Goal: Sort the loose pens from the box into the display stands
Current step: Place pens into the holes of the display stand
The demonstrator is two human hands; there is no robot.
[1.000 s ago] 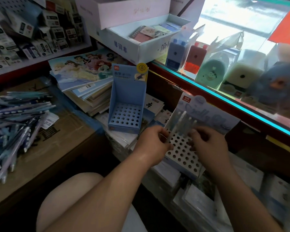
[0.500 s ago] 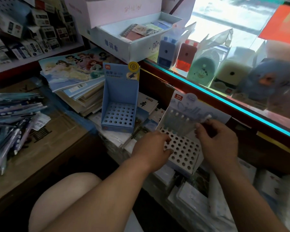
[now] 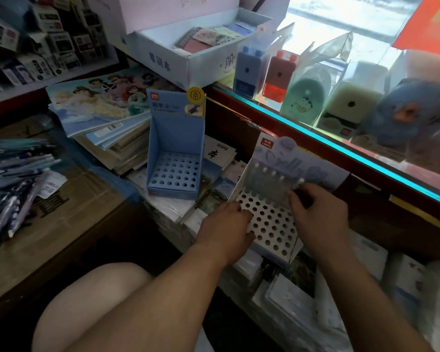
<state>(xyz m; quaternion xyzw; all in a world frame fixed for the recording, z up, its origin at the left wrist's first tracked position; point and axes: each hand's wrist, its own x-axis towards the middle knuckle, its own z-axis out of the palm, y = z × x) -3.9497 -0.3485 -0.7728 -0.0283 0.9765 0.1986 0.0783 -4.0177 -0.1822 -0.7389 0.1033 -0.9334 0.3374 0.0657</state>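
A white display stand [image 3: 269,224] with a grid of holes lies tilted in front of me. Several pale blue pens [image 3: 264,184] stand in its back row. My right hand [image 3: 318,214] pinches one more pen [image 3: 296,186] at the right end of that row. My left hand [image 3: 226,224] rests on the stand's front left edge with curled fingers; whether it holds anything I cannot tell. A blue display stand [image 3: 174,158] with no pens in it stands to the left. Loose pens [image 3: 8,179] lie heaped on a cardboard box [image 3: 69,212] at the far left.
Stacked picture books [image 3: 99,110] lie behind the blue stand. A glass counter [image 3: 341,141] with boxed sharpeners runs along the right. An open white box [image 3: 188,54] of notebooks sits at the back. Packaged stationery lies under and around the white stand. My bare knee [image 3: 99,301] is below.
The pens went from my hands into the white stand's back row. My right hand moved right along that row with one pen. My left hand dropped to the stand's front edge.
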